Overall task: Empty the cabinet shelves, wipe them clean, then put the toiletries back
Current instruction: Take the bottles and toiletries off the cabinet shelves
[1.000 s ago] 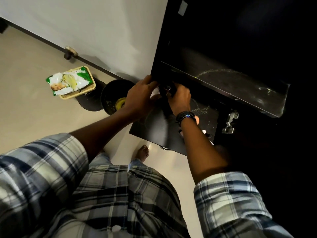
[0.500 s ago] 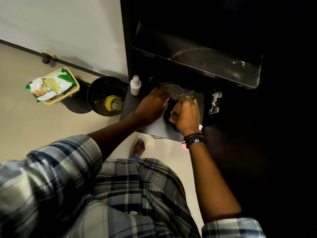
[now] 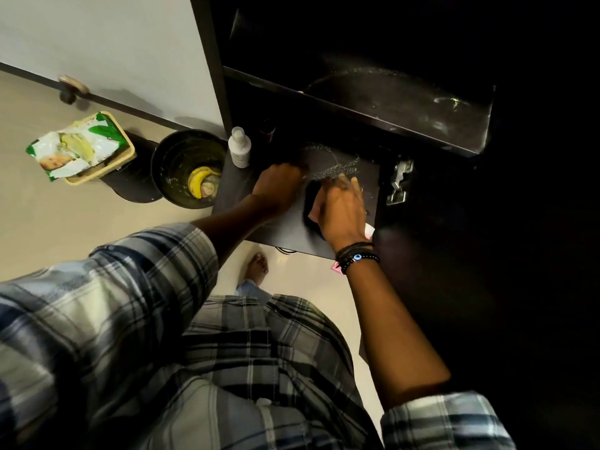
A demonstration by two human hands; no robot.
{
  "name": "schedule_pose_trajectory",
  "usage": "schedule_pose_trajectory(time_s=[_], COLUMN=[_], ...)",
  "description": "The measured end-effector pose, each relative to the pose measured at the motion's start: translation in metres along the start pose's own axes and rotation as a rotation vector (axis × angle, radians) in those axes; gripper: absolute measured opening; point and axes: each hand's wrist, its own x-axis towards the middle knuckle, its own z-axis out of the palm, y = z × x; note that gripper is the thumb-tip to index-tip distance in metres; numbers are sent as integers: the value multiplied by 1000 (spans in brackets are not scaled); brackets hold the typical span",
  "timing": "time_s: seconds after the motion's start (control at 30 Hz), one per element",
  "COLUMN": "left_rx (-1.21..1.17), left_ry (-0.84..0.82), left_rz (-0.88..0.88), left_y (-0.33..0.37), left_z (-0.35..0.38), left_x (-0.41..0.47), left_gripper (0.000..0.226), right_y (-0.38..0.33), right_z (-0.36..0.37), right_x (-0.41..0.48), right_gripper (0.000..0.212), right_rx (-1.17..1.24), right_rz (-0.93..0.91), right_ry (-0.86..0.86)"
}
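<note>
A dark cabinet has an upper shelf (image 3: 389,102) streaked with pale dust and a lower shelf (image 3: 240,196) with a dusty ring mark. At the lower shelf's left end stands a white bottle (image 3: 239,147), with a dark bottle (image 3: 267,129) behind it. My left hand (image 3: 279,186) rests on the lower shelf with curled fingers; the dark hides whether it holds anything. My right hand (image 3: 341,212) curls round a dark round container (image 3: 311,203) on that shelf. A pale pink piece shows by its thumb.
A metal hinge (image 3: 398,181) sits on the cabinet side to the right of my hands. On the floor to the left stand a black bin (image 3: 168,157) holding a banana peel and a small basket (image 3: 126,154) carrying a green-and-white packet. My bare foot (image 3: 256,267) shows below the shelf.
The view has swung right and down onto the lower shelf. Both hands have come from the shelf's back corner to its middle, and the white bottle has come into sight.
</note>
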Motion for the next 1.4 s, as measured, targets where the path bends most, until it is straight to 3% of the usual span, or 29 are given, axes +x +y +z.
schedule_pose_trajectory(time_s=[0.2,0.33,0.4,0.6,0.77,0.87,1.23,1.4], left_rx=[12,-109,-143,-196,-264,-261,-291,-322], left_ry=[89,131,132,164,178,188,201,186], left_rz=[48,-27,-74,-148,-203,-205,-186,-169], left_y=[-25,-56,-68,-83,-95,-101,-107,-104], left_z=[-4,-10,-14,-19,-18,-15,-17,-21], left_x=[-29,-55,-63,-75,-68,-65,-63,-64], left_gripper=[29,25,25,29,19,19,16,15], right_y=[-14,-24,-26,-28,-51,-69,-98,-97], right_z=[21,40,47,58,63,69,60,55], right_x=[16,31,37,45,46,50,57,47], right_gripper=[35,65,67,56,44,44,48,53], right_rx=[63,13,49,134,148,68,273,508], right_rz=[58,285,372,160,58,-32,-3,175], right_ry=[-122,-233,-253,-180,-107,-87,-56,-30])
